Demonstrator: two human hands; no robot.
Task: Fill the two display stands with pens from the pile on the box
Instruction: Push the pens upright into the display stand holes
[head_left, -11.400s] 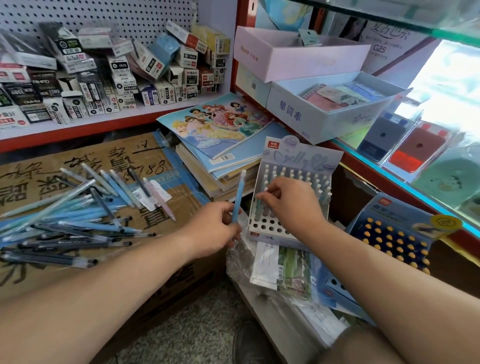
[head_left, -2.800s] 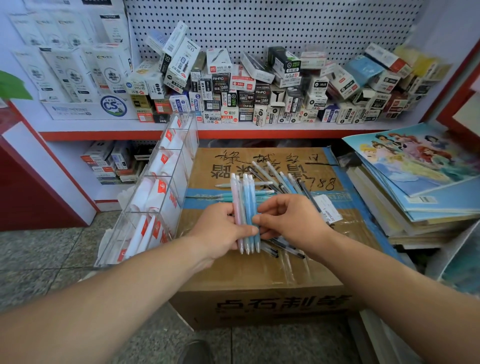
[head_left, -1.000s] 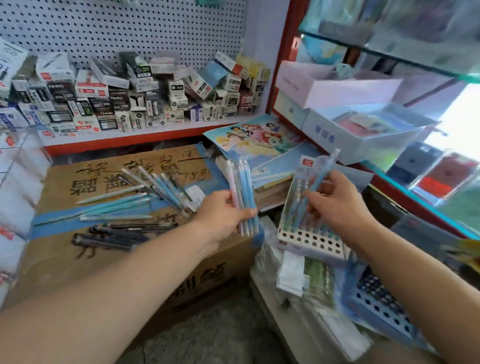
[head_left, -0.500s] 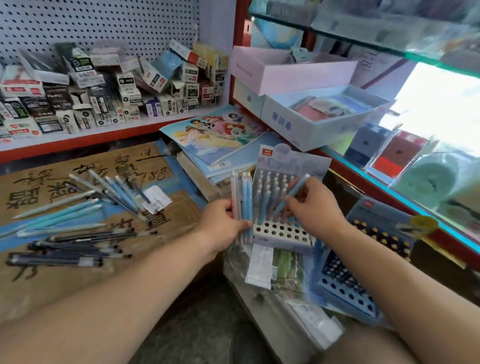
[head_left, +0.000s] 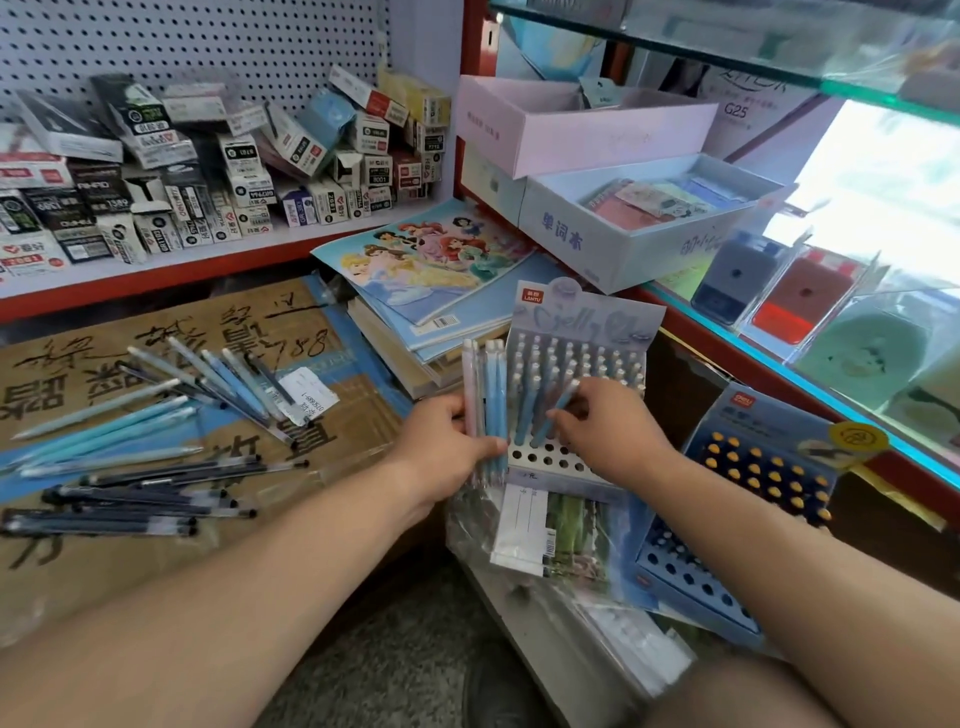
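Blue pen (head_left: 563, 402), tip down-left, was pinched by right hand (head_left: 608, 431) at pale stand (head_left: 587, 319); upright pens (head_left: 491, 395) were gripped by left hand (head_left: 441, 441).

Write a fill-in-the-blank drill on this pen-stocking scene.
The ___ hand grips the bundle of pens. The single pen pinched by the right hand is ___. The front holes of the pale stand are ___. The loose pens lie on a box made of ___.
Missing: left; blue; empty; cardboard.

One head-worn view is aimed forward and down, close over the display stand (head_left: 597, 322), edges apparently bowed.
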